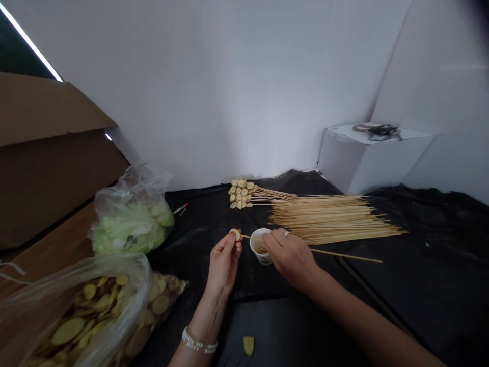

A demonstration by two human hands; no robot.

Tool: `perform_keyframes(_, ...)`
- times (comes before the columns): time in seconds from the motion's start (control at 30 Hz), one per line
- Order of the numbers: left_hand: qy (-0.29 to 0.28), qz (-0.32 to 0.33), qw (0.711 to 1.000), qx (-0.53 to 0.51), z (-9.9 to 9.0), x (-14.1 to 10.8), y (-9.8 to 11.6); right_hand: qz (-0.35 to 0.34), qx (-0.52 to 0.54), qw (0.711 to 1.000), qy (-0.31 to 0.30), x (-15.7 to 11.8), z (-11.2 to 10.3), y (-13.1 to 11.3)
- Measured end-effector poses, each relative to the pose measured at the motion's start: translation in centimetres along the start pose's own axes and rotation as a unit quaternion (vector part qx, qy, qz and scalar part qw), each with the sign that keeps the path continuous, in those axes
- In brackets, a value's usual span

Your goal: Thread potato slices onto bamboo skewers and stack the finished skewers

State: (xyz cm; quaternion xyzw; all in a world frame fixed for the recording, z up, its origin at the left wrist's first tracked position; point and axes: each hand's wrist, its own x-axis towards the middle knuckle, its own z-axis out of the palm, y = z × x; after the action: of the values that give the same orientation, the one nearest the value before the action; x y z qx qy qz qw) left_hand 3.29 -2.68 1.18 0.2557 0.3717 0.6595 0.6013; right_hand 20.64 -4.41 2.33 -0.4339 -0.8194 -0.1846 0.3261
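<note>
Between the thumb and fingers of my left hand (226,257) is a pale round slice (236,234), which looks like potato. My right hand (288,255) grips a long bamboo skewer (346,255); its left end meets the slice, and whether it passes through is too small to tell. Beneath the skewer stands a white paper cup (263,257) with something brownish inside, partly covered by my right fingers. Farther back, skewered slices (240,193) lie grouped together, their sticks pointing right. A thick spread of bare skewers (328,219) lies beside them.
An open plastic bag of slices (143,275) stands front left, with a bag of green leafy vegetables (132,219) behind it. One loose slice (249,345) lies near the front. A white box (344,158) with dark items on top is back right.
</note>
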Motion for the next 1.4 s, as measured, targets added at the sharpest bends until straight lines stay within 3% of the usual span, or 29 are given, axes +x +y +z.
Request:
perform_keyframes(0.17, -0.006, -0.003, 1.0, -0.004, 0.0, 0.0, 0.32, -0.006, -0.013, 0.999, 0.031, -0.19, 0.19, 0.15)
perform_keyframes(0.4, -0.022, -0.001, 1.0, 0.014, 0.1, -0.18, 0.27, 0.026, -0.017, 0.999, -0.024, -0.53, 0.56, -0.05)
perform_keyframes(0.7, -0.029, -0.008, 0.999, 0.019, 0.19, -0.42, -0.01, 0.024, 0.031, 0.999, 0.003, -0.02, -0.06, -0.13)
perform_keyframes(0.97, -0.031, 0.0, 0.999, 0.021, 0.21, -0.4, 0.2, 0.046, 0.003, 0.997, -0.064, -0.35, 0.05, -0.38)
perform_keyframes(1.27, -0.021, 0.006, 1.0, 0.016, 0.2, -0.3, 0.52, -0.014, -0.018, 0.998, 0.053, 0.07, -0.23, -0.06)
perform_keyframes(1.4, -0.028, 0.0, 1.0, 0.013, 0.34, -0.5, 0.58, -0.007, -0.026, 0.999, 0.037, -0.16, 0.11, -0.19)
